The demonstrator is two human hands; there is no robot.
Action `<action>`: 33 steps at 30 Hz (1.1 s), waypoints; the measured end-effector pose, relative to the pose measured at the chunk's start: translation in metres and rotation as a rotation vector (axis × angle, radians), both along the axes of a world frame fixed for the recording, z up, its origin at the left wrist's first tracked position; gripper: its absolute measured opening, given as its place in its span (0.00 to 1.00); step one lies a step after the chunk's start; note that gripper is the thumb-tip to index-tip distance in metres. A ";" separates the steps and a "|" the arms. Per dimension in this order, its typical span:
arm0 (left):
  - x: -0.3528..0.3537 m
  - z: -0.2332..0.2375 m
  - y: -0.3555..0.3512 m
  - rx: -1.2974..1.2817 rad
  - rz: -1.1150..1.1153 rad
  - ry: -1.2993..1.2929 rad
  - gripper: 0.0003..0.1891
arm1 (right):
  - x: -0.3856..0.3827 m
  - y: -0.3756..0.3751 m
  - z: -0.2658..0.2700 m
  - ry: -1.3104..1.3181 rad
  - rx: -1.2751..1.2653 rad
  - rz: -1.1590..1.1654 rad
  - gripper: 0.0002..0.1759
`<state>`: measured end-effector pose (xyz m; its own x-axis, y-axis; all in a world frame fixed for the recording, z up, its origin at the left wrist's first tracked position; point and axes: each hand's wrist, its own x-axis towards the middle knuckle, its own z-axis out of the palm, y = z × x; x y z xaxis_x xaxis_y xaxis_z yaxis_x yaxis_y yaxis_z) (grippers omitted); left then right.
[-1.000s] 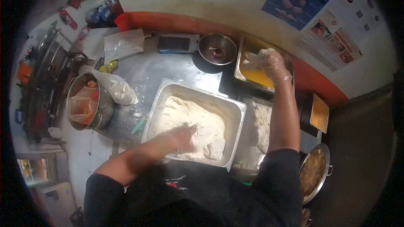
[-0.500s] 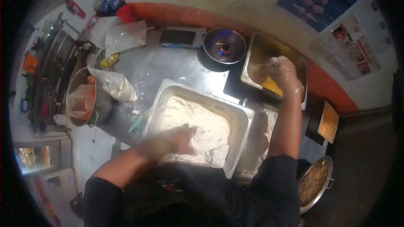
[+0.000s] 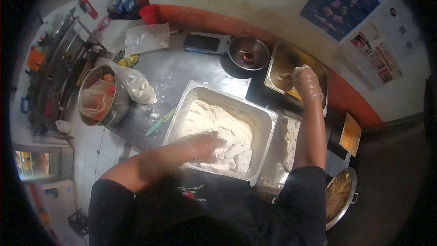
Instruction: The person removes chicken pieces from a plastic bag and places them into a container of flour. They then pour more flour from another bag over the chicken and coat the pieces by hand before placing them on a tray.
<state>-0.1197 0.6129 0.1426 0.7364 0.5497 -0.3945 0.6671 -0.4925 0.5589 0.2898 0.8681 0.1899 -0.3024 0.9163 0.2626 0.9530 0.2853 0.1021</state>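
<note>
A deep steel pan [image 3: 266, 130] of white flour [image 3: 214, 120] stands in front of me. My left hand [image 3: 205, 147], in a clear plastic glove, rests at the flour's surface with its fingers stretched out. Lumps coated in flour lie just beyond its fingertips. My right hand [image 3: 307, 83], also gloved and dusted white, hangs over a second steel pan [image 3: 269, 82] with yellow liquid in it. Its fingers are curled downward, and whatever they hold is hidden.
A steel bowl [image 3: 237, 57] and a dark flat device [image 3: 201, 42] stand along the back. At left are a flour bag [image 3: 136, 84], a big pot [image 3: 120, 109] and a green-handled utensil [image 3: 159, 123]. A wide pan of brown contents [image 3: 339, 196] sits at right.
The view has shifted a little. My left hand's fingers show more clearly at the flour's surface. My right hand has turned fingers-down over the yellow liquid; the white stuff seen at its fingers is less visible.
</note>
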 end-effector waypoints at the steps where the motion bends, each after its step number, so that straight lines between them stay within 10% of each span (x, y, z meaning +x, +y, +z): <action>1: 0.001 0.002 0.000 0.049 -0.009 0.011 0.42 | -0.008 -0.010 0.016 -0.020 0.011 0.000 0.10; 3: 0.005 0.017 0.006 0.042 -0.061 0.052 0.41 | -0.027 -0.040 0.049 0.145 -0.007 -0.102 0.08; 6: 0.009 0.016 0.009 0.073 -0.099 0.090 0.39 | 0.009 -0.038 0.033 1.259 -0.245 0.049 0.03; 12: -0.001 0.020 -0.011 0.162 -0.045 0.009 0.31 | -0.102 -0.159 0.142 0.567 -0.083 0.205 0.11; 21: 0.003 0.043 -0.028 -0.050 0.158 -0.221 0.23 | -0.216 -0.200 0.060 0.555 -0.510 0.217 0.14; 27: -0.021 0.032 -0.014 0.204 -0.144 -0.319 0.21 | -0.204 -0.219 0.054 0.214 -1.120 0.255 0.20; 33: -0.017 0.039 0.004 -0.018 0.190 -0.176 0.17 | -0.181 -0.244 0.055 0.315 -1.104 0.168 0.19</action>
